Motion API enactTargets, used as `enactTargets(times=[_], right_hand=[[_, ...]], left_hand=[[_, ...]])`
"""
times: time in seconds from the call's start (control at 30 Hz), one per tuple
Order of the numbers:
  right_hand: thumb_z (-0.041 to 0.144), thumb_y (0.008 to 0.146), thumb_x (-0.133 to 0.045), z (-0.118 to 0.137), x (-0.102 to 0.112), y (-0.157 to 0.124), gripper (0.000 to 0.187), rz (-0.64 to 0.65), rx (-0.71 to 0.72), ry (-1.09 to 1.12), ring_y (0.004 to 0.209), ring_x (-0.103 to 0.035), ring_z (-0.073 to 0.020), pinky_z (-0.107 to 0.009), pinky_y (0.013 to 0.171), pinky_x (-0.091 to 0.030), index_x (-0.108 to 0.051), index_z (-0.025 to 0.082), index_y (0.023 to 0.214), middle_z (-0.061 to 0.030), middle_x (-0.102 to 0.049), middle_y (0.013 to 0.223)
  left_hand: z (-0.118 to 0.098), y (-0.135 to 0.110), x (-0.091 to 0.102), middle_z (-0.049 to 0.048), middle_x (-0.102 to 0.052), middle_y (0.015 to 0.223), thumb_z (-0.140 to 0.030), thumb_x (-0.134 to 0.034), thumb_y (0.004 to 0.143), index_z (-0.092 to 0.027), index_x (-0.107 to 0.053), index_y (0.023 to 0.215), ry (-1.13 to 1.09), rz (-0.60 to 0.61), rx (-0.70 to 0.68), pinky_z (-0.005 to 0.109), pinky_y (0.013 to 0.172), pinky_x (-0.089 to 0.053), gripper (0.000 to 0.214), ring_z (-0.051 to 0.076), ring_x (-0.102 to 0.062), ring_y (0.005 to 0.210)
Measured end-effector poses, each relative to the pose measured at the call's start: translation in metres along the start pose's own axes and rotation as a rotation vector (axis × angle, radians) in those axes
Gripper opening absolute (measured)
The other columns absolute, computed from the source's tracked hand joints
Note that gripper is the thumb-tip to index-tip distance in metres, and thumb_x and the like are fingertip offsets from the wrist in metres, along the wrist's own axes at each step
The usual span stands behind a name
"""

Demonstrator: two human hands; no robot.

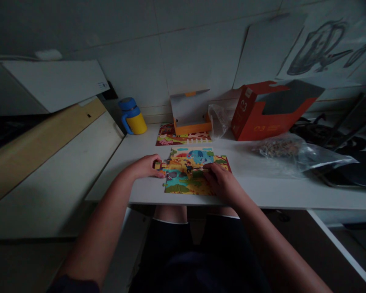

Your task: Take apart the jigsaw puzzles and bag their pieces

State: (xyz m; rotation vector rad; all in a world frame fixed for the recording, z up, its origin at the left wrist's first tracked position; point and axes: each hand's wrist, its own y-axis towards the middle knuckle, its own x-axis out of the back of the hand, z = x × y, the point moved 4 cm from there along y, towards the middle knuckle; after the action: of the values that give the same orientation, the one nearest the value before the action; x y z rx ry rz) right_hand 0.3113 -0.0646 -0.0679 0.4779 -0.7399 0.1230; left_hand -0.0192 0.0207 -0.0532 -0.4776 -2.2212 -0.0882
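Your puzzle (183, 179) mixes golden yellow, turquoise and green, with a blue elephant (198, 156) printed on it; the piece (160, 166) in your left hand (149, 166) shows orange and yellow. The picture sheet (167, 136) you see beyond has dark red, green and pink, with a white fence pattern. Your flask (133, 117) is blue over yellow, the small box (192, 129) orange with grey inside, the big box (247, 116) red-orange, the surface (247, 167) white.

Both your forearms (109, 215) angle inward, left hand (149, 166) curved thumb to fingers, right hand (221, 181) palm-down, fingertips bent
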Motion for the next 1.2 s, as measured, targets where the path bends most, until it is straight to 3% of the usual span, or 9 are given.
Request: enactTargets(times=[0.23, 0.4, 0.6, 0.7, 0.87, 1.07, 1.2], right_hand=[[0.026, 0.104, -0.051, -0.002, -0.001, 0.000, 0.020, 0.003, -0.013, -0.018, 0.108, -0.070, -0.0275, -0.039, 0.093, -0.053, -0.063, 0.023, 0.121, -0.0128, -0.073, 0.120], [0.028, 0.105, -0.051, 0.001, 0.000, 0.001, 0.019, -0.002, -0.016, -0.009, 0.106, -0.071, -0.0271, -0.038, 0.091, -0.054, -0.064, 0.023, 0.118, -0.0124, -0.075, 0.118], [0.028, 0.104, -0.052, 0.000, 0.000, 0.000, 0.020, -0.008, -0.019, 0.000, 0.106, -0.071, -0.0271, -0.038, 0.091, -0.054, -0.065, 0.023, 0.118, -0.0124, -0.075, 0.118], [0.029, 0.104, -0.053, -0.004, 0.000, -0.001, 0.021, -0.011, -0.043, 0.031, 0.104, -0.072, -0.0266, -0.037, 0.089, -0.054, -0.065, 0.024, 0.121, -0.0111, -0.075, 0.117], [0.038, 0.103, -0.056, -0.013, 0.003, -0.003, 0.026, -0.032, -0.135, 0.111, 0.089, -0.072, -0.0245, -0.035, 0.080, -0.054, -0.065, 0.024, 0.124, -0.0074, -0.077, 0.101], [0.042, 0.102, -0.057, -0.016, 0.005, -0.003, 0.028, -0.076, -0.175, 0.253, 0.082, -0.070, -0.0228, -0.033, 0.074, -0.053, -0.063, 0.022, 0.120, -0.0064, -0.075, 0.094], [0.040, 0.101, -0.058, -0.013, 0.009, -0.002, 0.026, -0.150, -0.210, 0.225, 0.086, -0.070, -0.0239, -0.035, 0.077, -0.053, -0.064, 0.021, 0.117, -0.0085, -0.075, 0.099]], left_hand=[[0.008, -0.002, -0.011, 0.0000, -0.076, 0.090, -0.038, -0.097, 0.058, -0.022, -0.062, 0.099, -0.461, 0.101, 0.060, 0.028, 0.067, -0.054, 0.056, 0.020, -0.072, 0.078], [0.010, -0.004, -0.010, 0.0044, -0.078, 0.091, -0.042, -0.095, 0.064, -0.019, -0.072, 0.100, -0.557, 0.110, 0.061, 0.030, 0.068, -0.058, 0.049, 0.020, -0.073, 0.079], [0.010, -0.007, -0.009, 0.0079, -0.079, 0.095, -0.051, -0.093, 0.068, -0.018, -0.075, 0.105, -0.665, -0.093, 0.172, 0.023, 0.053, -0.045, 0.053, 0.017, -0.068, 0.071], [-0.006, -0.003, -0.021, 0.0071, -0.075, 0.094, -0.050, -0.090, 0.073, -0.017, -0.073, 0.101, -0.717, -0.161, 0.114, 0.023, 0.054, -0.044, 0.047, 0.015, -0.064, 0.071], [-0.053, 0.012, -0.058, 0.0048, -0.071, 0.102, -0.041, -0.082, 0.085, -0.021, -0.062, 0.105, -0.785, -0.172, -0.030, 0.031, 0.074, -0.056, 0.034, 0.019, -0.068, 0.085], [-0.107, 0.025, -0.094, 0.0060, -0.069, 0.106, -0.042, -0.064, 0.099, -0.025, -0.058, 0.112, -0.537, -0.221, -0.192, 0.036, 0.089, -0.053, 0.022, 0.023, -0.067, 0.099], [-0.123, 0.019, -0.102, 0.0068, -0.069, 0.110, -0.046, -0.055, 0.103, -0.026, -0.060, 0.111, -0.475, -0.247, -0.210, 0.037, 0.098, -0.049, 0.022, 0.025, -0.064, 0.107]])
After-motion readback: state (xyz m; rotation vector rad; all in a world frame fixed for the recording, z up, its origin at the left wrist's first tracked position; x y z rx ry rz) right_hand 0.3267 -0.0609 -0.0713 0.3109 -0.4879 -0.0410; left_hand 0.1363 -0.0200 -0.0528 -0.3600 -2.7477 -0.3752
